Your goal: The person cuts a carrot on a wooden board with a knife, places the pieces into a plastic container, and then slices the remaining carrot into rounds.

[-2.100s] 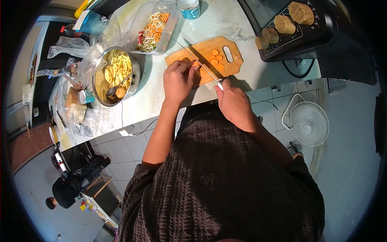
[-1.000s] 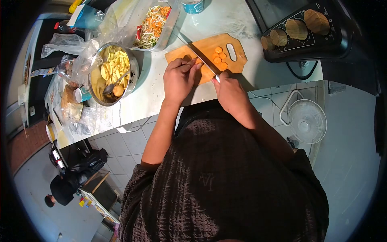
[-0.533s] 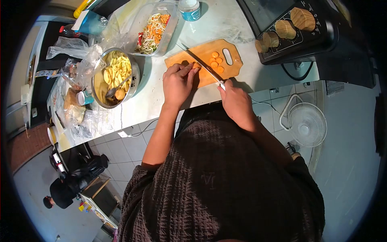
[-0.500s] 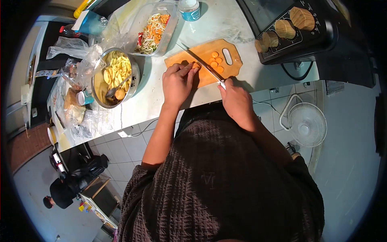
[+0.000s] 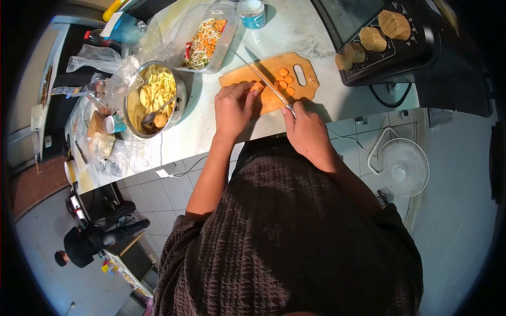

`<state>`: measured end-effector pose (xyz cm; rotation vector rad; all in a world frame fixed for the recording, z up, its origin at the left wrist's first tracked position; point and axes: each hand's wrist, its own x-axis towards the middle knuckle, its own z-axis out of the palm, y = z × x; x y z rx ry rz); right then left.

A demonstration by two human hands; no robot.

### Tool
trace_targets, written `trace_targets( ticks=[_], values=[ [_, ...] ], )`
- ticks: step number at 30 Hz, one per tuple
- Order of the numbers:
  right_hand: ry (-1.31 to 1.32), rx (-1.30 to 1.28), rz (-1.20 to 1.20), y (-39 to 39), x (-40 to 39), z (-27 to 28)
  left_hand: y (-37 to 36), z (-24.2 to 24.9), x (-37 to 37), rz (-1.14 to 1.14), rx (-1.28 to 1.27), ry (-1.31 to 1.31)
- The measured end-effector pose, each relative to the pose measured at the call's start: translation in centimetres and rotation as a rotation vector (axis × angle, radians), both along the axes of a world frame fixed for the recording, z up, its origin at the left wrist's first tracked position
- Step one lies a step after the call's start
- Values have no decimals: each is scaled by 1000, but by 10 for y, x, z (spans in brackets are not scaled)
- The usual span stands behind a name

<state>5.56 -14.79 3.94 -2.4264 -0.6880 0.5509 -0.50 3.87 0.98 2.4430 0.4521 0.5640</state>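
Note:
On the counter lies a wooden cutting board point(image 5: 273, 101) with an oval handle hole. My left hand point(image 5: 232, 108) grips a piece of carrot point(image 5: 256, 86) on the board, fingers bent around it. A knife point(image 5: 268, 80) is in my right hand point(image 5: 310, 131), its blade slanting up and left across the board, just right of the carrot piece. Several round carrot slices point(image 5: 284, 80) lie between the blade and the handle hole. The carrot is partly hidden by my left fingers.
A metal pot point(image 5: 182, 100) of pale sliced food, a plastic container point(image 5: 227, 45) of shredded vegetables and a jar point(image 5: 252, 15) stand left and behind. A black oven point(image 5: 421, 63) is at right, a white fan point(image 5: 404, 167) below. Another person point(image 5: 83, 246) is at lower left.
The knife blade has tilted slightly and sits a little nearer the carrot piece. The view has shifted slightly. The other person's legs have moved.

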Motion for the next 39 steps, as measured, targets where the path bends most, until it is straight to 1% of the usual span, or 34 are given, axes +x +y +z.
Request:
trace_targets(
  ticks=[4, 7, 10, 12, 19, 21, 39],
  values=[
    [31, 11, 28, 1, -2, 1, 2, 0, 1, -22, 22, -30],
    [2, 24, 30, 2, -4, -1, 2, 1, 1, -11, -2, -13],
    [-4, 26, 34, 3, -4, 1, 3, -1, 0, -26, 23, -48],
    [31, -18, 51, 3, -3, 7, 2, -1, 0, -12, 4, -30],
    [20, -27, 47, 3, -6, 9, 0, -2, 0, 8, -60, -58],
    [57, -28, 51, 4, -5, 12, 1, -1, 0, 5, -36, -32],
    [57, -57, 50, 15, -2, 8, 5, -4, 1, -21, -28, -50]
  ],
)
